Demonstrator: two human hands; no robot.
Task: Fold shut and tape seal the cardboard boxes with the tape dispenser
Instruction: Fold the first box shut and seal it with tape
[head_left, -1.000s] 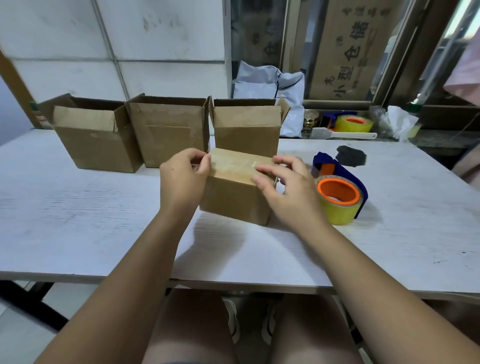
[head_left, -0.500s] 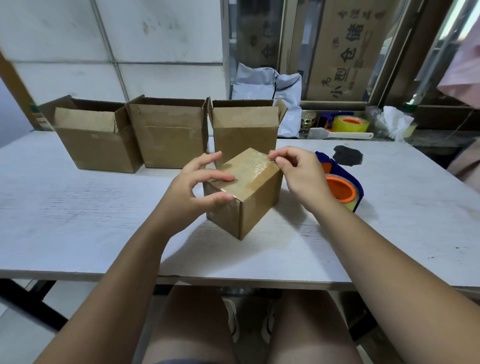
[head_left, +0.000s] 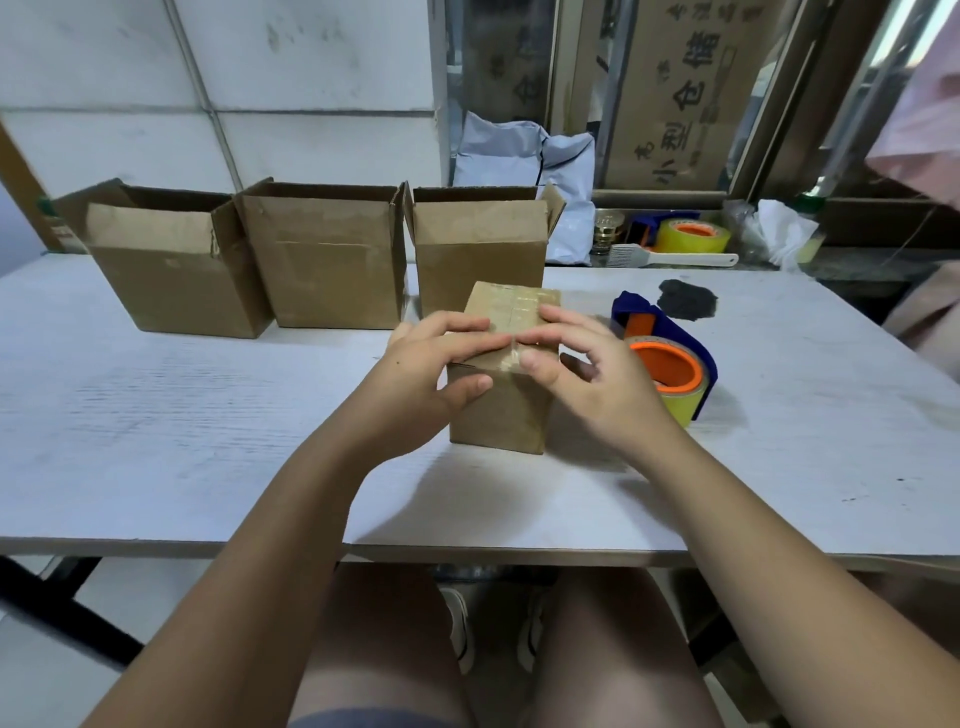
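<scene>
Currently on the table (head_left: 156, 415): one box (head_left: 498, 410), standing near the middle of the front edge, flaps folded shut, a strip of clear tape (head_left: 514, 317) running across its top and down over the near top edge. Left hand (head_left: 421, 374): fingers laid over the top, thumb against the near face, clamped on the box. Right hand (head_left: 597, 374): fingertips resting on the top, thumb pressing the tape end at the near top edge, fingers loose and not closed round anything. Dispenser (head_left: 675, 358): blue frame, yellow roll with orange core, lying on the table just right of the box, apart from both hands. Open boxes, three, in a row along the back edge: left (head_left: 176, 270), middle (head_left: 327, 260), right (head_left: 478, 249), all with flaps up and no tape seen on top. Spare dispenser (head_left: 685, 236) on the ledge beyond the back right. Progress, as judged: one box of four sealed or nearly so, tape being smoothed; three left to fold and tape.
</scene>
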